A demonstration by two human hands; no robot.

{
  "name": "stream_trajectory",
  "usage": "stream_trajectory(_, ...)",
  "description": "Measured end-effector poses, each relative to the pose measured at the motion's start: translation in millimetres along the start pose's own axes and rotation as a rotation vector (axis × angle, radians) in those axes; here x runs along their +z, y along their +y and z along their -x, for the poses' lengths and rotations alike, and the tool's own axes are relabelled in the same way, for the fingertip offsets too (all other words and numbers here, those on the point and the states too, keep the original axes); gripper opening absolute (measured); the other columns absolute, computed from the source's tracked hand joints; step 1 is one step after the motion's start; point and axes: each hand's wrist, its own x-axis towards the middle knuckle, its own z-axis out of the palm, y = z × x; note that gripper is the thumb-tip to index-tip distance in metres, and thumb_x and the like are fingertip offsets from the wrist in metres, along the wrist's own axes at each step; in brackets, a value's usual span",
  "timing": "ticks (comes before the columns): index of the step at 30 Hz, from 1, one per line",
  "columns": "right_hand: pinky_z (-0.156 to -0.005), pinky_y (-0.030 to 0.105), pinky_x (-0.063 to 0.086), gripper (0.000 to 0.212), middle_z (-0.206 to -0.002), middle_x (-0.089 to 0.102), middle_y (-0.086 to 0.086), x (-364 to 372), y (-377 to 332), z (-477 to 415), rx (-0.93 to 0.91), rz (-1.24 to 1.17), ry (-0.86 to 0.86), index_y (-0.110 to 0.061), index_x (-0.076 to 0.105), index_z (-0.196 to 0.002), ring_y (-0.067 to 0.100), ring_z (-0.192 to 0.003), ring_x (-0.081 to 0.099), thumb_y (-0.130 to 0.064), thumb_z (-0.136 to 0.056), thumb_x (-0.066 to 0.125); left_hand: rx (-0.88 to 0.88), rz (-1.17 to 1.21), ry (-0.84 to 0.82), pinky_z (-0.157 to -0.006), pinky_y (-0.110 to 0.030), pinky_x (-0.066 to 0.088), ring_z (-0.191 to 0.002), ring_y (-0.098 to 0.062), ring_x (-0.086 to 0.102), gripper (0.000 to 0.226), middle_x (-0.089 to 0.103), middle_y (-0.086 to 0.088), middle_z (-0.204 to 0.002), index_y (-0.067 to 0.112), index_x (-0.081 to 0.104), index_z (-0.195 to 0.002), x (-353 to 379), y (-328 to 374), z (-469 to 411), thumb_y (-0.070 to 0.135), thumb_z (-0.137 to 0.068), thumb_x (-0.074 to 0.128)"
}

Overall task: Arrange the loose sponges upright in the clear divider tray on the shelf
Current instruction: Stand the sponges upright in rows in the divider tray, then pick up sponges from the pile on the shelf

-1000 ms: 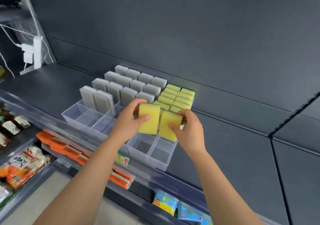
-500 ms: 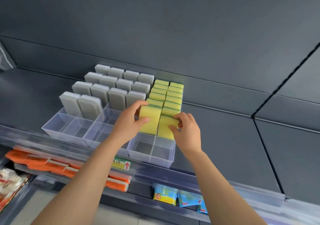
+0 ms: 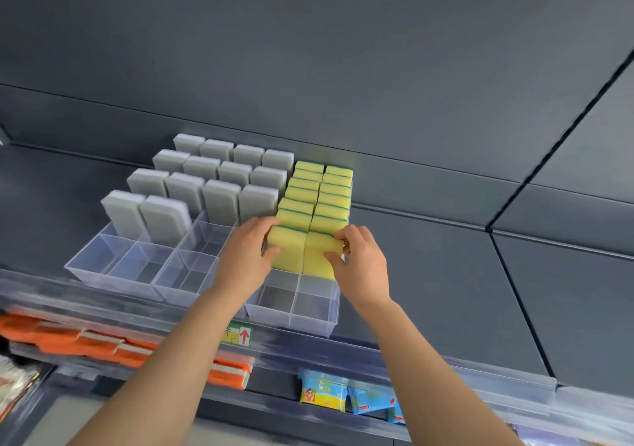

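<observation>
Sponges [image 3: 223, 202] stand upright in the tray [image 3: 113, 260] on the shelf [image 3: 429, 274], grey up-left of the left hand's grip, yellow in 2 rows just beyond both grips. The left hand [image 3: 245, 256] pinches 1 yellow sponge [image 3: 286, 251], thumb on its near face, fingers over its top. Touching that one on the right, a 2nd yellow sponge [image 3: 320, 255] is pinched likewise by the right hand [image 3: 360, 260]. Both held sponges stand upright in neighbouring compartments.
</observation>
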Motion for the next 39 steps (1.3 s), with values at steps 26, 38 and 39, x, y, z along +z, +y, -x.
stream_trajectory(26,-0.089,0.032,0.042,0.057,-0.130,0.050,0.000,-26.8,14.3,36.6,0.076,0.199,0.045,-0.019,0.040,-0.138,0.021,-0.117,0.046,-0.044,-0.089,0.058,0.212,-0.266,0.031,-0.091,-0.043,0.042,-0.115,-0.030,0.047,0.053,0.053,-0.010,-0.122,0.009,0.053,-0.127,-2.4,41.7,6.4,0.027,-0.081,0.071)
stream_trajectory(38,-0.102,0.035,0.030,0.050,-0.133,0.048,0.000,-139.6,111.7,108.4,0.307,0.518,0.065,-0.019,0.044,-0.133,0.023,-0.126,0.038,-0.041,-0.090,0.057,0.569,-0.330,-0.254,-0.105,-0.029,0.033,-0.132,-0.016,0.034,0.046,0.047,0.003,-0.136,0.018,0.046,-0.134,85.3,172.5,19.7,0.027,-0.090,0.058)
stream_trajectory(39,-0.102,0.035,0.030,0.049,-0.132,0.048,0.001,-151.9,121.8,116.6,0.333,0.529,0.064,-0.019,0.045,-0.131,0.024,-0.126,0.038,-0.041,-0.089,0.058,0.589,-0.342,-0.275,-0.103,-0.029,0.035,-0.129,-0.016,0.036,0.044,0.048,0.004,-0.133,0.018,0.047,-0.132,95.5,185.3,23.3,0.028,-0.090,0.058)
